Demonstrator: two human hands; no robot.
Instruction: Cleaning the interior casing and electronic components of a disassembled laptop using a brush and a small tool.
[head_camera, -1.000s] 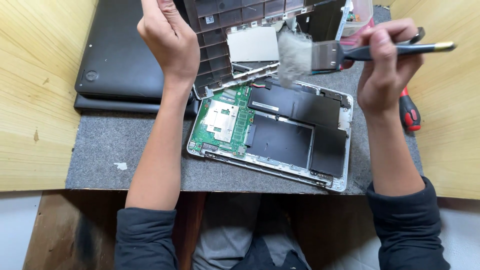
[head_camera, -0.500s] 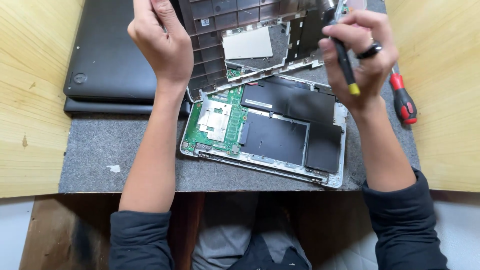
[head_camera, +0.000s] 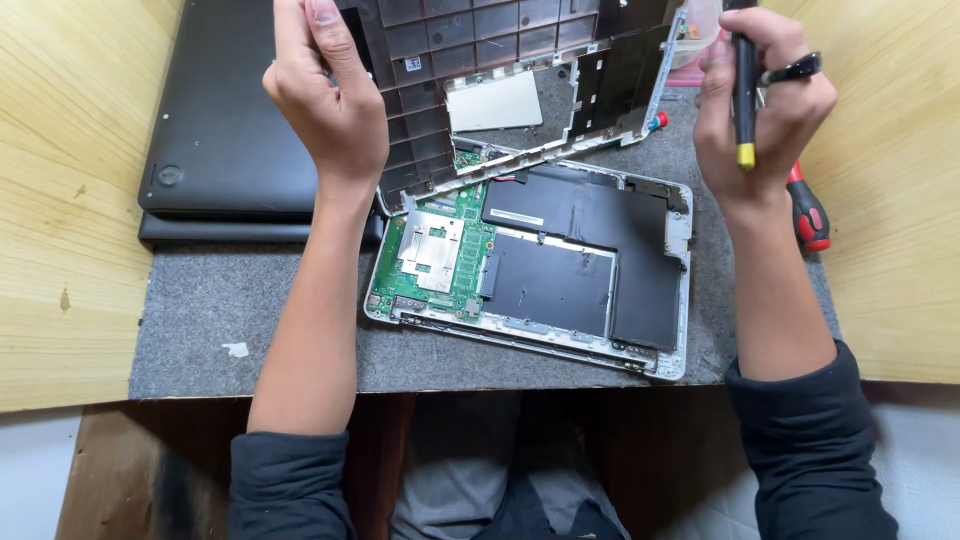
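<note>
An opened laptop base (head_camera: 650, 335) lies on a grey mat, showing a green circuit board (head_camera: 432, 255) on its left and black battery cells (head_camera: 590, 260) on its right. My left hand (head_camera: 325, 95) grips the left edge of the lifted keyboard cover (head_camera: 500, 60), which stands tilted up behind the base with its underside and silver touchpad plate facing me. My right hand (head_camera: 765, 100) is at the cover's right edge and holds a black tool with a yellow tip (head_camera: 744, 95), pointing down.
Two closed black laptops (head_camera: 225, 150) are stacked at the back left. A red and black screwdriver (head_camera: 805, 210) lies on the mat (head_camera: 250, 330) to the right. Light wooden panels (head_camera: 70, 200) flank both sides. My lap shows below the table edge.
My right hand has turned the tool from lying sideways to pointing down and moved to the cover's right edge. The cover stays lifted in my left hand.
</note>
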